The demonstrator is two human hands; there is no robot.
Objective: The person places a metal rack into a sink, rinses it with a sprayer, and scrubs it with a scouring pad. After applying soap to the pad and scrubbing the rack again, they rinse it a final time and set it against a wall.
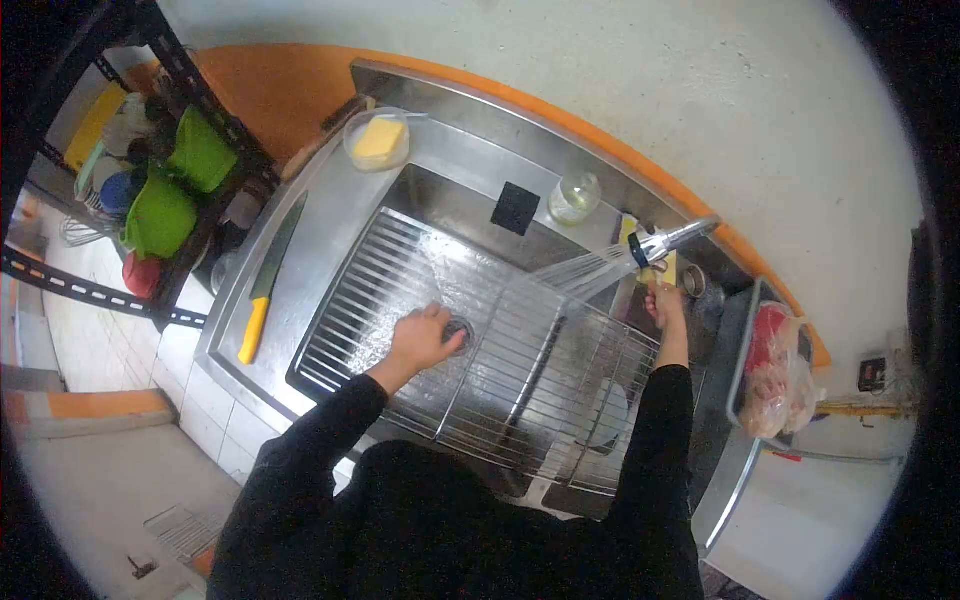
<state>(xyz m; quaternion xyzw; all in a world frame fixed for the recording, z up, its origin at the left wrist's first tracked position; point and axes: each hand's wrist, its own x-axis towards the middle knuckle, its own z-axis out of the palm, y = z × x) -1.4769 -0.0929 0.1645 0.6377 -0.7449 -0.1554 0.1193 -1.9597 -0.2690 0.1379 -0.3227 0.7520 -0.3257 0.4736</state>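
Note:
A wire rack [520, 350] lies across the steel sink [440, 190]. Over its left part, near the round drain, is my left hand [422, 338], palm down with fingers apart and nothing visibly held. My right hand [665, 303] is closed at the handle just below the chrome tap [685, 237]; the fingers partly hide that handle. Water [590, 270] sprays from the tap leftward onto the rack. Beneath the rack's right part a pale round object [605, 415] shows through the wires.
A yellow-handled knife [258, 325] lies on the left ledge. Along the back stand a tub with a yellow sponge [380, 138], a black square pad [516, 208] and a clear jar [574, 198]. A grey bin [745, 355] with bagged items is at right; a shelf with green baskets [160, 215] is at left.

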